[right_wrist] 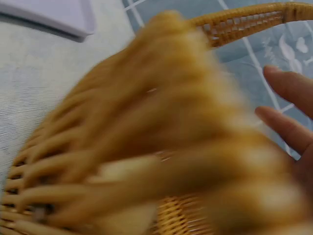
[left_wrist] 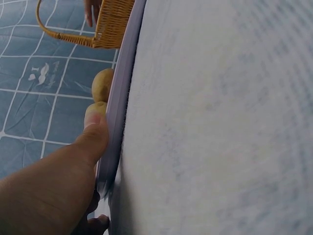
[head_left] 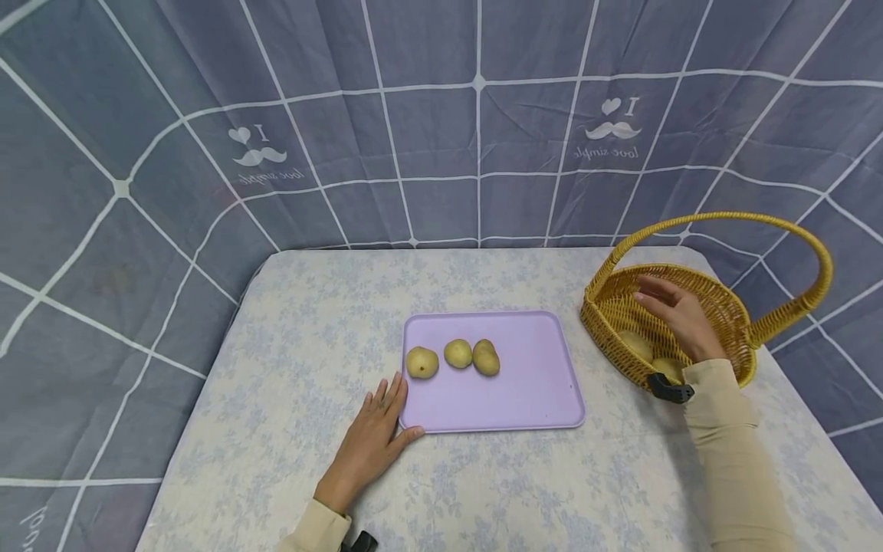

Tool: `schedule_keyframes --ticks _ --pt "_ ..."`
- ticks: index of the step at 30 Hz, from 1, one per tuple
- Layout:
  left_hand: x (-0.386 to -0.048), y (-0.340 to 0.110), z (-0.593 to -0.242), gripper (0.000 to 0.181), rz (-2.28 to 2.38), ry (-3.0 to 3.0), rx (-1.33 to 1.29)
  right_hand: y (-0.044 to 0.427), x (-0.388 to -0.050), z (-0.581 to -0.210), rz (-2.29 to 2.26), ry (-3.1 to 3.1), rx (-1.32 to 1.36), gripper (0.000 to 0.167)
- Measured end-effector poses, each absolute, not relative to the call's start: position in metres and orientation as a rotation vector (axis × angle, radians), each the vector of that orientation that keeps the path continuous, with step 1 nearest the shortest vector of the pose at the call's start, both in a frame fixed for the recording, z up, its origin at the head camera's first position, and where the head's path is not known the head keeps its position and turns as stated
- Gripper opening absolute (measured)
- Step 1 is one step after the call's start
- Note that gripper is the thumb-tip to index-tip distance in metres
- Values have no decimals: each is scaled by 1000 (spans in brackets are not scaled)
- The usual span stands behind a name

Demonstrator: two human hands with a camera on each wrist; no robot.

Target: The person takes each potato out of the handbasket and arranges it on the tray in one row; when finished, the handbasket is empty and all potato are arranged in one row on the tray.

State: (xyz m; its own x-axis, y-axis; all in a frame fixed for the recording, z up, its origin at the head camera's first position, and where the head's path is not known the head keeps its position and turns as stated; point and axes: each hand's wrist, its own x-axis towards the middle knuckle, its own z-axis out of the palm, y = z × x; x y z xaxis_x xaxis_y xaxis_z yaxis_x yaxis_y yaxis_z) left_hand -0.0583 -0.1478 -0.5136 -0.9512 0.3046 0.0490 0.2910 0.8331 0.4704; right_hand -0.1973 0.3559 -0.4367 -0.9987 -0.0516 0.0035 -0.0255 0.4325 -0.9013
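My left hand rests at the near left corner of a lilac tray, thumb against the near rim and fingers fairly straight along the left side. Three yellow-brown potatoes lie in the tray's left half, and the leftmost potato bears a dark spot. Over the inside of a wicker basket is my right hand, its fingers loosely bent around nothing visible. Below it, potatoes lie in the basket, partly hidden by the hand and wrist. The blurred basket rim covers much of the right wrist view.
A tall arched handle spans the basket. The table has a pale flowered cloth. Behind it and at both sides hangs a blue-grey curtain with white lines. The basket stands right of the tray, near the table's right edge.
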Motion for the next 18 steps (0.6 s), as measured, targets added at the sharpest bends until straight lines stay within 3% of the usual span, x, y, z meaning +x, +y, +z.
schedule_keyframes --ticks 8,18 --pt "-58 -148 -512 84 752 2985 487 353 -201 -447 -1308 2650 -89 65" --pt "-57 -148 -511 84 752 2983 486 352 -194 -453 -1502 2325 -84 59"
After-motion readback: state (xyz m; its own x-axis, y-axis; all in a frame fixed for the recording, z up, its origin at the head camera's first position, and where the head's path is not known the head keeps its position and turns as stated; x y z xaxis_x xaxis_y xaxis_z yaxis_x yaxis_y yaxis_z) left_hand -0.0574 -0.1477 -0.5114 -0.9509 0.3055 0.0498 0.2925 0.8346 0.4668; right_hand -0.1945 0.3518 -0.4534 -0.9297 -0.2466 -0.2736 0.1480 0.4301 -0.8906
